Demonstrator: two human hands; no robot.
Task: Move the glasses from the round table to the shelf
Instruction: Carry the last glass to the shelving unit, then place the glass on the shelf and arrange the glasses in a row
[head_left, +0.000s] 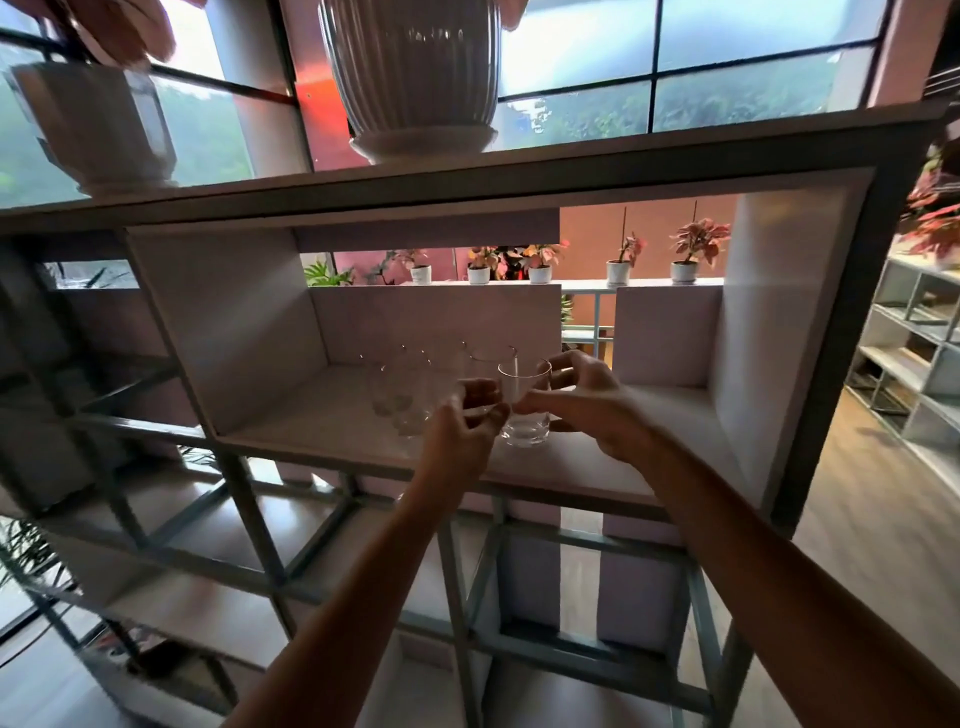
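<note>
At frame centre, on the pale wooden shelf (311, 415), the right hand (587, 410) grips a clear glass tumbler (525, 418); the left hand (462, 431) curls just left of it, hold unclear.

Right hand (587, 410) holds a glass (525, 431) on the shelf (311, 415), left hand (457, 436) beside it.

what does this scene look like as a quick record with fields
right hand: grips a clear glass tumbler near the front of the white wooden shelf board
left hand: grips a second clear glass, partly hidden
already shelved: more clear glasses, left of the hands
above: ribbed white ceramic pot
</note>
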